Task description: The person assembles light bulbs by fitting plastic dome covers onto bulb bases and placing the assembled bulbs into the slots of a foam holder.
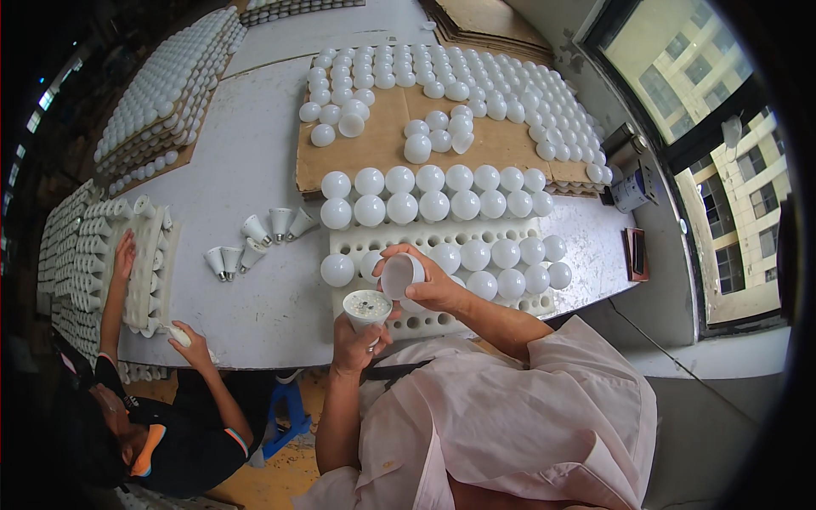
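Note:
Low in front of me, my left hand (348,347) grips a white LED bulb base (369,307) upright, its flat top with small parts facing up. Just above and to the right, my right hand (442,287) holds a white bulb cover (399,277), tilted so its open side shows. The cover and the base are close together; whether they touch I cannot tell. Behind both hands lies a pale foam tray (342,244) with rows of holes. Round white bulbs (433,206) stand in several of its rows, and some holes are bare.
Loose bulb bases (255,229) lie left of the tray. Beyond it, many white covers rest on cardboard (374,161). At left, a co-worker's hands (194,347) work beside a tray of bases (140,285). Stacked bulbs (170,76) stand far left; a phone (637,253) lies right.

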A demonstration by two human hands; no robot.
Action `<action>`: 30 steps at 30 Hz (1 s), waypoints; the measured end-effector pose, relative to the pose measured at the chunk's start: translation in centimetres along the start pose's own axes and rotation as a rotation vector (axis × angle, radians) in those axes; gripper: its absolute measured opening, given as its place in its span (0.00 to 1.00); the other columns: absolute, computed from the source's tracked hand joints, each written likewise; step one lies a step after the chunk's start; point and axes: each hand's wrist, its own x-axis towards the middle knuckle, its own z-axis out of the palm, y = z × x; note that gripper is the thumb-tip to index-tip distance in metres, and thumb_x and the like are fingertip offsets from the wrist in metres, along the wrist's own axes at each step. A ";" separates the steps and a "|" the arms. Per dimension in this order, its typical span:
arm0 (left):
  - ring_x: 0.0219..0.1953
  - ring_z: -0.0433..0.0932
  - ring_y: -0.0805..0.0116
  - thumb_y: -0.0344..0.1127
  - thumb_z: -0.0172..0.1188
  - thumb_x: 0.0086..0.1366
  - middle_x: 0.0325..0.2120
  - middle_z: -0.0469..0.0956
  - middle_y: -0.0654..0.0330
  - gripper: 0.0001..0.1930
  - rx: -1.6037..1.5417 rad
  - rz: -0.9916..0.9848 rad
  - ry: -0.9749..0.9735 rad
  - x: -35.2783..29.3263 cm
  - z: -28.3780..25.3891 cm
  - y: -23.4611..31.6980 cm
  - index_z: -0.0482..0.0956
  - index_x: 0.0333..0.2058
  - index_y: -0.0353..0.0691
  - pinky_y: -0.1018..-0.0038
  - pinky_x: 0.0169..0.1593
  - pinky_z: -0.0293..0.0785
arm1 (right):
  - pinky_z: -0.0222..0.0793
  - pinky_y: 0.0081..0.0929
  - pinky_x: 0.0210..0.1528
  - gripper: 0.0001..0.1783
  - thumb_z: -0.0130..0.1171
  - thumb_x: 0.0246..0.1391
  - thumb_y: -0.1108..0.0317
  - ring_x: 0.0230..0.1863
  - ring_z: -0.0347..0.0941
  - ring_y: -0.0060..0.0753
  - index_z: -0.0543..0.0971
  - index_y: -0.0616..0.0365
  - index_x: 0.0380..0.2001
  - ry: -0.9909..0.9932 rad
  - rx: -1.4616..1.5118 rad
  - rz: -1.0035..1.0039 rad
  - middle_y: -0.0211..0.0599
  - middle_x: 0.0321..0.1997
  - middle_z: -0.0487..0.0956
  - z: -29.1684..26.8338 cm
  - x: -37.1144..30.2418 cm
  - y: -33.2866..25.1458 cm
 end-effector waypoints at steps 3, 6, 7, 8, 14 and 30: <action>0.18 0.75 0.76 0.40 0.71 0.53 0.32 0.80 0.45 0.28 0.126 -0.102 0.049 -0.3 0.0 1.3 0.71 0.45 0.25 0.85 0.15 0.65 | 0.70 0.32 0.50 0.41 0.71 0.39 0.63 0.51 0.72 0.34 0.63 0.54 0.58 -0.082 -0.385 0.040 0.40 0.54 0.71 0.3 0.0 -1.9; 0.20 0.74 0.78 0.32 0.70 0.51 0.28 0.80 0.55 0.19 0.383 -0.265 0.042 -0.5 0.6 3.3 0.76 0.39 0.28 0.83 0.19 0.68 | 0.68 0.35 0.54 0.43 0.73 0.36 0.62 0.52 0.72 0.39 0.64 0.57 0.57 -0.256 -0.857 0.025 0.42 0.54 0.71 1.0 0.0 -3.2; 0.21 0.74 0.79 0.33 0.72 0.48 0.27 0.79 0.59 0.18 0.424 -0.261 0.026 -0.5 1.2 3.8 0.78 0.36 0.30 0.82 0.21 0.70 | 0.68 0.36 0.55 0.44 0.74 0.35 0.62 0.52 0.72 0.42 0.64 0.58 0.57 -0.363 -1.033 -0.001 0.44 0.54 0.71 1.2 -0.1 -3.4; 0.21 0.74 0.79 0.33 0.72 0.48 0.27 0.79 0.59 0.18 0.421 -0.265 0.026 -0.5 1.1 3.6 0.78 0.36 0.30 0.82 0.21 0.70 | 0.68 0.36 0.55 0.44 0.74 0.35 0.62 0.52 0.72 0.42 0.64 0.58 0.57 -0.361 -1.031 0.004 0.44 0.54 0.71 1.5 -0.3 -3.3; 0.27 0.79 0.74 0.34 0.77 0.45 0.29 0.79 0.56 0.26 0.537 -0.255 -0.028 -1.1 1.2 3.1 0.76 0.39 0.26 0.81 0.26 0.77 | 0.67 0.39 0.56 0.43 0.74 0.35 0.61 0.54 0.70 0.50 0.66 0.58 0.55 -0.471 -1.159 0.011 0.49 0.52 0.70 2.6 -0.7 -2.3; 0.40 0.79 0.68 0.49 0.79 0.39 0.34 0.81 0.53 0.32 0.879 -0.248 -0.280 -2.5 5.0 7.1 0.79 0.37 0.28 0.71 0.46 0.75 | 0.67 0.35 0.39 0.20 0.69 0.36 0.66 0.38 0.71 0.40 0.76 0.57 0.35 -0.466 -0.846 -0.681 0.39 0.41 0.73 5.8 -2.5 -1.6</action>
